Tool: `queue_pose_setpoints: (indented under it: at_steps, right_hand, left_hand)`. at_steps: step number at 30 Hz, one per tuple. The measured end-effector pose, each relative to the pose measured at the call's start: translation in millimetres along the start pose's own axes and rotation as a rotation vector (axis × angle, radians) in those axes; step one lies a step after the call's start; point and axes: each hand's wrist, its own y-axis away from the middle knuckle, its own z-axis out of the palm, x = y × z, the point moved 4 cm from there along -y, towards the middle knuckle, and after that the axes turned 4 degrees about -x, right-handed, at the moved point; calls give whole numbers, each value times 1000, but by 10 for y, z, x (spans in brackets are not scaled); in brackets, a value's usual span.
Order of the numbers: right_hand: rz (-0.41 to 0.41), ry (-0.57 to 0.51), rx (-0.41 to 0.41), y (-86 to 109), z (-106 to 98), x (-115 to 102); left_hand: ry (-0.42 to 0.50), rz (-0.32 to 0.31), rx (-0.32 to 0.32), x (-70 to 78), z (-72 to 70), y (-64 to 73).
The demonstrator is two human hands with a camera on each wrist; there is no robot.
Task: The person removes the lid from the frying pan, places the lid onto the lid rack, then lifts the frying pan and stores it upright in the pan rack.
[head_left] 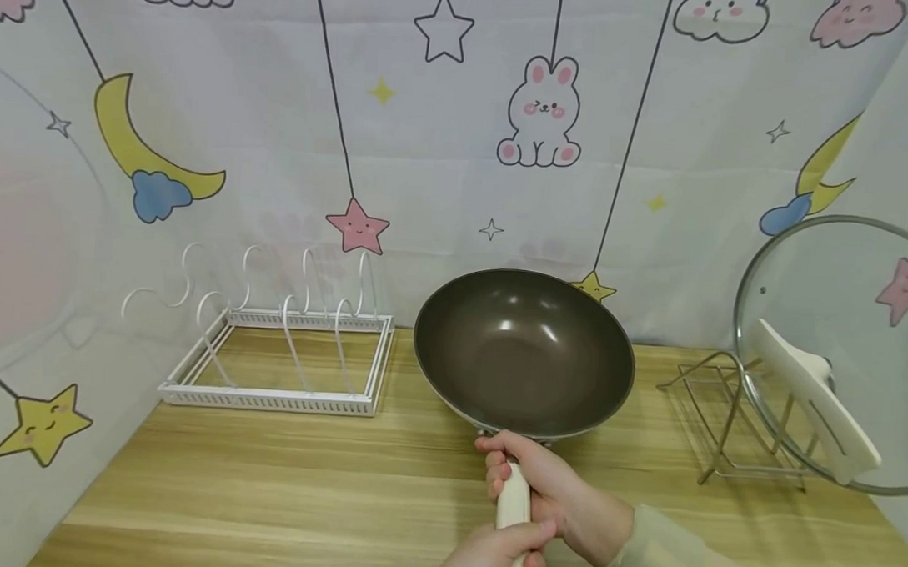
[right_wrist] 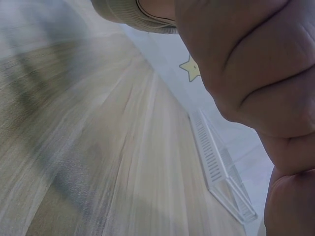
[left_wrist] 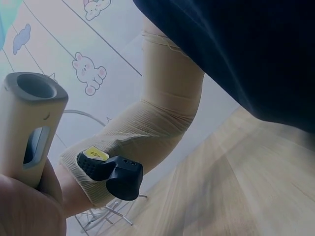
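Note:
A dark-coated wok (head_left: 522,365) tilts toward the head camera, with its long cream handle (head_left: 514,496) pointing at the person. My right hand (head_left: 540,483) grips that handle close to the pan, thumb laid along its top. Behind it, nearer the person, my left hand (head_left: 489,556) holds the rear part of the same handle. In the left wrist view the handle's hollow end (left_wrist: 37,88) sticks out past the left hand (left_wrist: 29,209). Curled fingers of the right hand (right_wrist: 261,69) fill the upper right of the right wrist view.
At left on the wooden table (head_left: 267,485) stands a white rack (head_left: 270,400) with curved dividers. A wire stand (head_left: 722,439) at right holds a glass lid (head_left: 857,348) with a cream handle, leaning upright. A patterned cloth (head_left: 443,175) hangs close behind the wok.

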Motion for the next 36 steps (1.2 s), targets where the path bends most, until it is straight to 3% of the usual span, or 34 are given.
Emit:
queue_pose_setpoints:
  at_steps: [8, 21, 28, 36]
  right_hand:
    - [0, 16, 9, 0, 2, -33]
    - [-3, 10, 4, 3, 53, -84]
    - [-7, -8, 13, 3, 79, -84]
    - [-28, 39, 33, -2, 93, -109]
  left_hand:
    - [-175, 30, 87, 32, -28, -14]
    - [-197, 66, 120, 71, -17, -3]
    - [-218, 51, 140, 83, -19, 34]
    - [-230, 66, 160, 95, -33, 47]
